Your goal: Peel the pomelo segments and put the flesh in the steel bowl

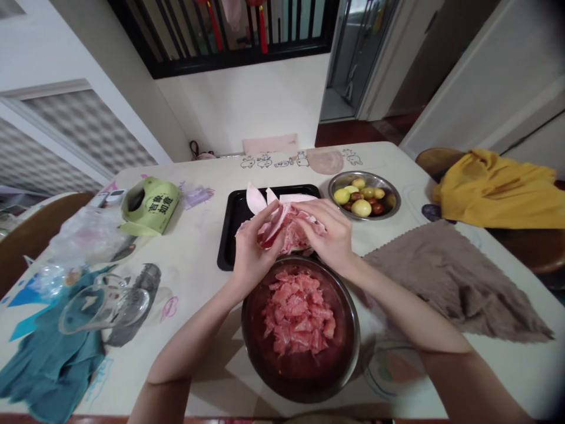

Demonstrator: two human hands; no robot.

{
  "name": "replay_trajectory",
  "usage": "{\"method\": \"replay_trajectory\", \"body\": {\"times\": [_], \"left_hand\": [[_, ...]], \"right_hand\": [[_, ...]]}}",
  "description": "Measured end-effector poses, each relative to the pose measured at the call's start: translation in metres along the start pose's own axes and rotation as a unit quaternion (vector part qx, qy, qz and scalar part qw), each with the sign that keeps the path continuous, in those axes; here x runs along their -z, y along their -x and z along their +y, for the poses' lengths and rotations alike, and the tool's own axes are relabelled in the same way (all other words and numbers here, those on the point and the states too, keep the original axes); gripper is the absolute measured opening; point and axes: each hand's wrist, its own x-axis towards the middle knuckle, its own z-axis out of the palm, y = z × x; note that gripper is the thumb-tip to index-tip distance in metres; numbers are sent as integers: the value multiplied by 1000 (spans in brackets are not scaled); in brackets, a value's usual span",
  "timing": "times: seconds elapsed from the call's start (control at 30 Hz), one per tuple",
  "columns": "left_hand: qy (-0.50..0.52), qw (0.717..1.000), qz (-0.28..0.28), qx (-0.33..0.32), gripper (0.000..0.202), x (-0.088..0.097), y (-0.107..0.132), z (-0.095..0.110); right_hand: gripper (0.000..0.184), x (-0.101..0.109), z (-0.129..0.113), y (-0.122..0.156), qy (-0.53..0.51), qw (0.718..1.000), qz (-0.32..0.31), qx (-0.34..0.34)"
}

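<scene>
My left hand (256, 250) and my right hand (333, 235) are closed around a piece of pink pomelo (293, 227) with pale, torn membrane on it. They hold it over the far rim of a large metal bowl (293, 377). Inside the bowl lies a heap of peeled pink pomelo flesh (300, 315). Just behind my hands is a black tray (228, 235), with curved pieces of pale peel (255, 198) in it. My fingers and the fruit hide part of the tray.
A metal bowl of small green and brown fruits (362, 207) stands behind to the right. On the right lie a brown cloth (445, 282) and a yellow cloth (503, 188). A glass pitcher (103, 306), teal cloth (57, 359), plastic bag (90, 235) and green paper item (154, 206) are left.
</scene>
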Motion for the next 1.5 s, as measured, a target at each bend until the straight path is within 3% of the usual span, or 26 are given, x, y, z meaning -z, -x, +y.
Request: {"method": "replay_trajectory", "body": {"times": [0.2,0.37,0.5,0.7,0.9,1.17,1.5], "left_hand": [[-35,999,-8,-39,49,-1,1,-1],[-95,991,6,-99,49,-4,4,3],[-151,978,5,-143,52,-6,5,4],[-182,970,-22,-161,63,-3,7,1],[-222,958,-48,-174,66,-3,11,-2],[-255,948,-57,-182,68,-5,15,-3],[-254,948,-50,-183,61,-8,16,-3]], "right_hand": [[28,4,-4,-3,29,999,-2,27],[34,7,5,1,109,988,-6,113],[27,7,12,5,150,977,-15,150],[22,7,12,6,181,964,-57,185],[20,4,6,7,240,941,-40,234],[18,2,5,11,242,948,-42,201],[10,-3,10,10,212,955,6,207]]}}
